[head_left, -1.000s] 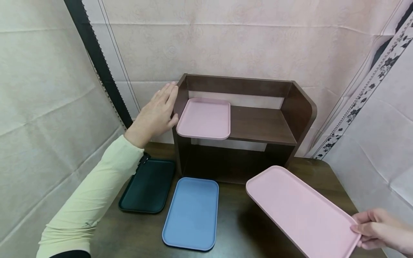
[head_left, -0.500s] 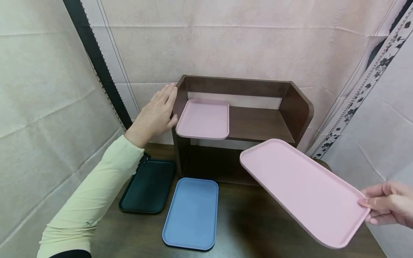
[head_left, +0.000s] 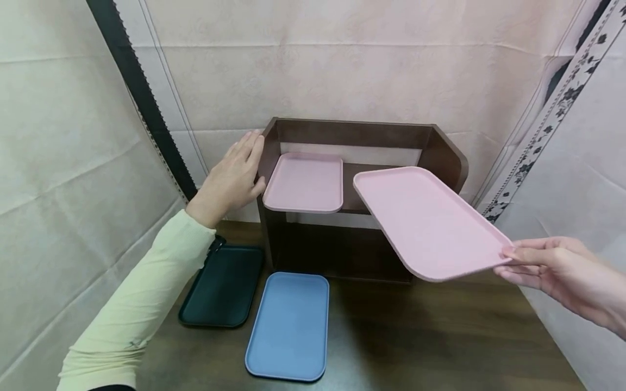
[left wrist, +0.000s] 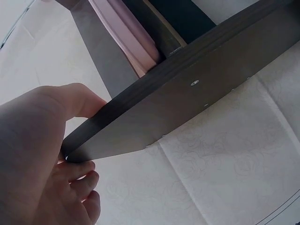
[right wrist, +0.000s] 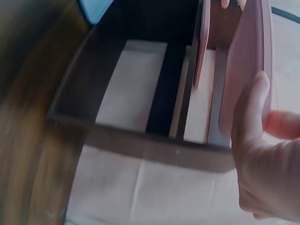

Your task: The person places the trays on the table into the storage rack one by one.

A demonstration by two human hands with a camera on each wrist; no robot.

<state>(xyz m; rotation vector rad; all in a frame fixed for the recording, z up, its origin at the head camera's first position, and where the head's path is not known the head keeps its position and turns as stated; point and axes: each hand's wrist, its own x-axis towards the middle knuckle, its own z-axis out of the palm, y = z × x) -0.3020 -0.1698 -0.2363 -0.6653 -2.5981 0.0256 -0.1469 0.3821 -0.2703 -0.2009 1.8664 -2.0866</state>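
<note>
Right hand [head_left: 548, 263]: had the held pink tray [head_left: 430, 222] pinched at its right end, thumb on top, fingers underneath.
Tray position: in the air on the right, roughly upper-shelf height; couldn't tell if any of it was actually over the shelf.
Left hand [head_left: 232, 182]: had the left panel of the brown rack [head_left: 352, 132] between thumb and fingers, which imo was a decent brace against a bump.
Carrying tip: with a one-end pinch, the free end was the bit likely to dip, so slow and level made sense, clear of the rack's right panel and the shelved pink tray [head_left: 305, 184].
Upper shelf, left: that second pink one sat there, near edge poking past the shelf front.
Tray build: matte, plastic-looking rectangles, rounded corners, low rims; same for the blue tray [head_left: 288, 326] and dark green tray [head_left: 222, 285] on the tabletop [head_left: 415, 336].
Rack build: flat wood-look panels, curved front corner at right, screw heads on the left side.
Tabletop finish: dark wood grain, soft sheen.
Backdrop cloth [head_left: 342, 76]: pale, creased.
</note>
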